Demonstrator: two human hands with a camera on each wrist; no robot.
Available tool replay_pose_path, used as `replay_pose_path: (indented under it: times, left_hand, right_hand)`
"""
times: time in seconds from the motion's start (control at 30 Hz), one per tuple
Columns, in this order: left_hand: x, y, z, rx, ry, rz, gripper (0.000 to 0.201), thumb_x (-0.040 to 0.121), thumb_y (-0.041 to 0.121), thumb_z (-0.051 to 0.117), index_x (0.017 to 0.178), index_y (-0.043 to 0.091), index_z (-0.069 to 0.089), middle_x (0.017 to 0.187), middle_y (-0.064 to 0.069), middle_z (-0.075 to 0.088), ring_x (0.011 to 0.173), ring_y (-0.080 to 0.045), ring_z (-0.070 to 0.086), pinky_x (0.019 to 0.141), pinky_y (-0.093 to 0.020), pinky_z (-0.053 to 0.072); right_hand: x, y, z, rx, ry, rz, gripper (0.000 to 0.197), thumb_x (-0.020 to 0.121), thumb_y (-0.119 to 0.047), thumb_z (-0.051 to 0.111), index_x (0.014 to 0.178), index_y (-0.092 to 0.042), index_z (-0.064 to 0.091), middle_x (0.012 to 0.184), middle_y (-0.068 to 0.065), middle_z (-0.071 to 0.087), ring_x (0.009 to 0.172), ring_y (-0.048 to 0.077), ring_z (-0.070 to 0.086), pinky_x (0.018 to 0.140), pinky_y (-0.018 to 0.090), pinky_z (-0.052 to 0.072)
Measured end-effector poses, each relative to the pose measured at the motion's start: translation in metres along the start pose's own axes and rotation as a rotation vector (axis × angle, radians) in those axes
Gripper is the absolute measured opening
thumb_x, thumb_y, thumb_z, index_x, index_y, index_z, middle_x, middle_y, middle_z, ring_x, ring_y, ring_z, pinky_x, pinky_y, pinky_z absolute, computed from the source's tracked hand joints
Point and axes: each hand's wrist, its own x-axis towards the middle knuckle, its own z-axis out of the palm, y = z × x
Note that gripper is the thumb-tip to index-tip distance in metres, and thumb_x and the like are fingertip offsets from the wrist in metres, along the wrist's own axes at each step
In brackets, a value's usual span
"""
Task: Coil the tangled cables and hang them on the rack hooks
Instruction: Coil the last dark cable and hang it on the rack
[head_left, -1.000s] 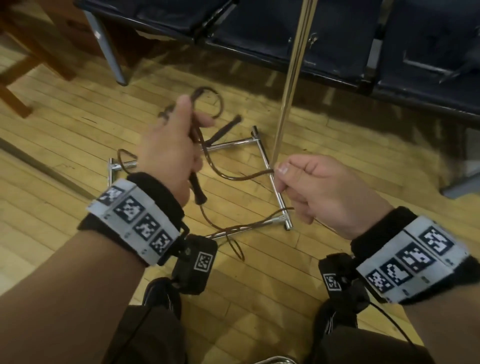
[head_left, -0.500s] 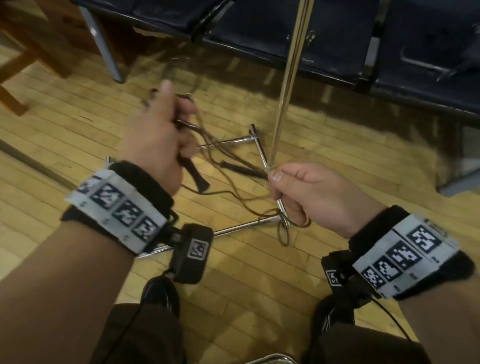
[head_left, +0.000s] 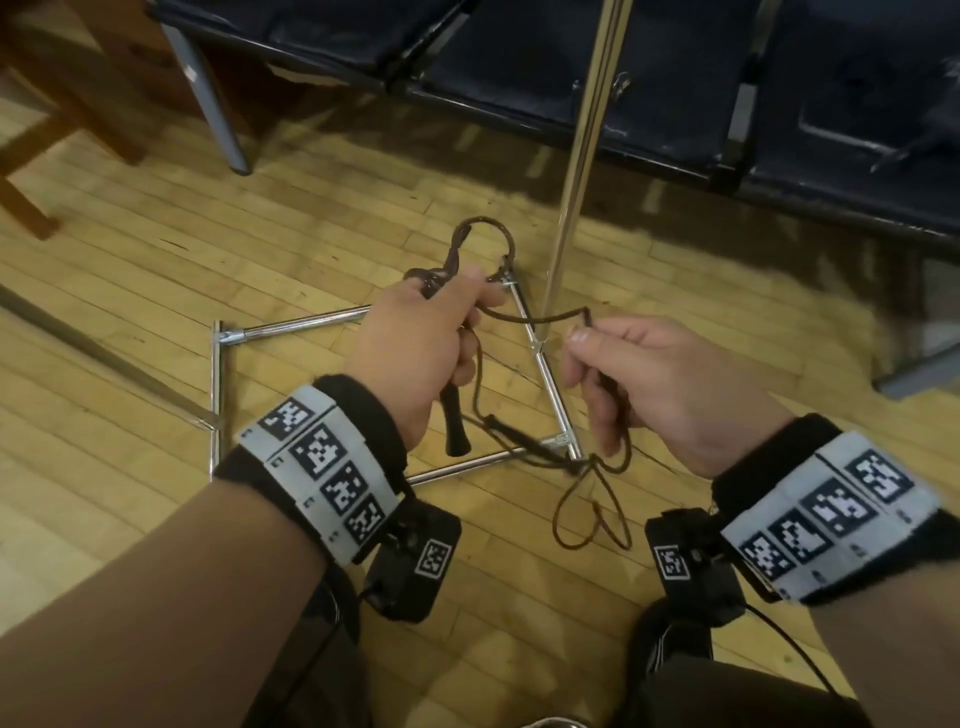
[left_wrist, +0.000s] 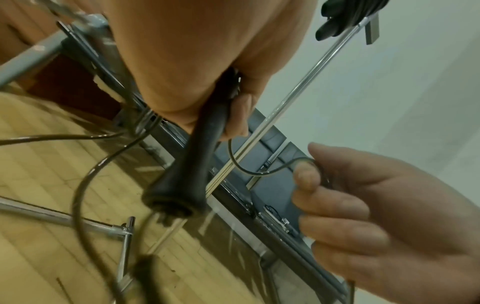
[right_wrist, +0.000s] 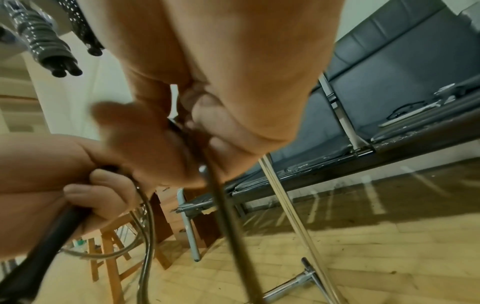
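cable (head_left: 535, 317) thin, dark, looped | left hand (head_left: 415, 353) grips | right hand (head_left: 670, 384) pinches

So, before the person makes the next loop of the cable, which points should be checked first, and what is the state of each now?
1. Left hand grips the gathered loops and the black plug: ok.
2. Right hand pinches the cable between thumb and finger: ok.
3. Span between the hands free of knots: ok, it hangs in one slack curve.
4. Loose tail free of the rack base: not ok, it lies across the near corner bar.
5. Second plug clear of tangles: cannot tell.
6. Free hook on the rack: cannot tell; only the pole shows clearly.
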Motion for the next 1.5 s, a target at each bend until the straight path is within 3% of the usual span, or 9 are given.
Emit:
replay_pose_path:
  times: [0.13,0.3,0.53,0.73,0.93,1.07,1.17,1.33,1.5]
  left_hand:
    - [-0.005,-0.005,0.005,0.032,-0.109,0.015,0.033,0.102,0.039,0.066,0.101,0.009,0.081,0.073,0.006,0.057,0.057,-0.009,0.049,0.046,-0.024,0.042]
    - [0.010,0.007,-0.017,-0.222,-0.011,0.050,0.031,0.101,0.036,0.066,0.097,0.011,0.083,0.076,0.005,0.060,0.056,-0.008,0.045,0.044,-0.022,0.040]
    - [0.017,0.011,-0.032,-0.254,0.076,0.082,0.039,0.101,0.044,0.064,0.089,0.013,0.084,0.073,0.004,0.061,0.055,-0.009,0.048,0.043,-0.023,0.041]
    - [0.005,0.004,-0.020,0.058,-0.205,0.127,0.048,0.100,0.055,0.062,0.103,0.010,0.080,0.077,0.004,0.058,0.056,-0.012,0.045,0.046,-0.023,0.041]
    - [-0.012,-0.006,0.002,0.337,-0.424,0.111,0.046,0.093,0.063,0.065,0.090,0.018,0.076,0.062,0.004,0.055,0.056,-0.017,0.048,0.049,-0.028,0.042]
    - [-0.013,-0.001,-0.002,0.457,-0.503,0.100,0.028,0.090,0.054,0.074,0.099,0.027,0.077,0.062,0.007,0.058,0.057,-0.015,0.051,0.051,-0.025,0.043]
    - [-0.010,0.002,-0.006,0.535,-0.435,0.074,0.010,0.100,0.035,0.071,0.098,0.030,0.078,0.066,0.006,0.064,0.061,-0.014,0.056,0.055,-0.027,0.045]
    - [-0.008,0.005,-0.016,0.826,-0.334,0.055,0.036,0.101,0.052,0.063,0.081,0.029,0.080,0.061,0.013,0.065,0.050,0.002,0.054,0.047,-0.012,0.041]
    - [-0.005,0.004,-0.017,0.416,-0.300,-0.060,0.038,0.104,0.045,0.063,0.082,0.020,0.082,0.066,0.005,0.058,0.050,-0.010,0.045,0.042,-0.020,0.035]
  right_hand:
    - [0.006,0.004,0.003,0.114,0.073,0.054,0.036,0.107,-0.039,0.049,0.103,-0.007,0.065,0.068,0.005,0.059,0.062,0.029,0.063,0.071,0.050,0.059]
    - [0.005,0.004,-0.010,0.236,0.154,0.030,0.039,0.110,-0.039,0.040,0.086,-0.014,0.057,0.059,-0.001,0.035,0.050,0.017,0.034,0.047,0.031,0.042]
    - [0.006,0.004,-0.003,0.160,0.094,-0.008,0.042,0.108,-0.044,0.043,0.096,-0.011,0.066,0.062,0.005,0.043,0.052,0.023,0.040,0.050,0.036,0.044]
    - [0.004,0.003,-0.004,0.118,-0.035,0.122,0.060,0.101,-0.060,0.044,0.100,-0.011,0.077,0.085,0.019,0.071,0.084,0.034,0.076,0.092,0.056,0.059]
    - [0.000,0.000,0.007,0.132,-0.114,0.054,0.033,0.095,-0.037,0.066,0.113,-0.010,0.071,0.078,0.008,0.065,0.069,0.026,0.068,0.073,0.045,0.063]
    - [-0.001,0.000,0.007,-0.053,-0.027,0.011,0.030,0.094,-0.044,0.063,0.106,-0.019,0.074,0.062,0.007,0.048,0.055,0.019,0.050,0.058,0.027,0.059]
    - [0.000,0.002,0.000,-0.081,0.064,-0.029,0.032,0.105,-0.035,0.053,0.091,-0.011,0.071,0.057,0.005,0.042,0.055,0.025,0.044,0.059,0.038,0.062]
    - [0.003,-0.001,-0.021,0.302,0.349,-0.029,0.033,0.109,-0.037,0.043,0.089,-0.017,0.060,0.057,-0.007,0.041,0.051,0.015,0.039,0.056,0.036,0.050]
    - [0.007,0.007,-0.032,0.509,0.556,0.030,0.027,0.108,-0.036,0.044,0.103,-0.014,0.059,0.061,-0.005,0.045,0.053,0.013,0.045,0.055,0.033,0.051]
